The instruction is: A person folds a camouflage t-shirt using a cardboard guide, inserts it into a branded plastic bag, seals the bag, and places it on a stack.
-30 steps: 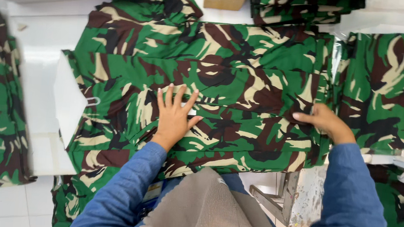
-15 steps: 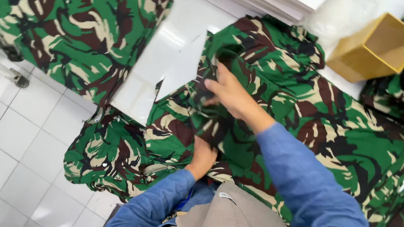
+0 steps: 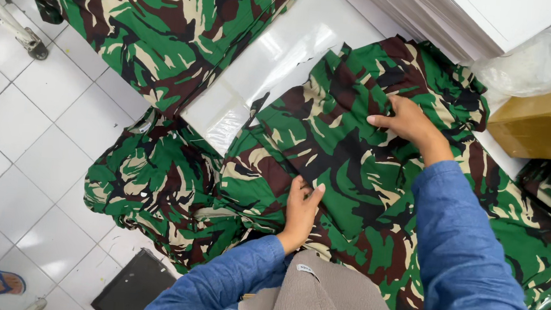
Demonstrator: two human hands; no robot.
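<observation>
While my left hand [image 3: 300,210] lies open and flat on the camouflage cloth [image 3: 330,140], my right hand [image 3: 411,124] seems to pinch a fold; its fingertips are partly hidden.

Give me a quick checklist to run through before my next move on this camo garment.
1. Left hand flat on the camo garment: ok.
2. Right hand pressing the far part of the garment: ok.
3. Garment fully on the white table: not ok, its left side hangs over the edge toward the tiled floor.
4. Yellow box apart from the hands: ok.
5. Cloth smooth under the hands: not ok, folds show.
6. What lies under the garment: cannot tell.
</observation>
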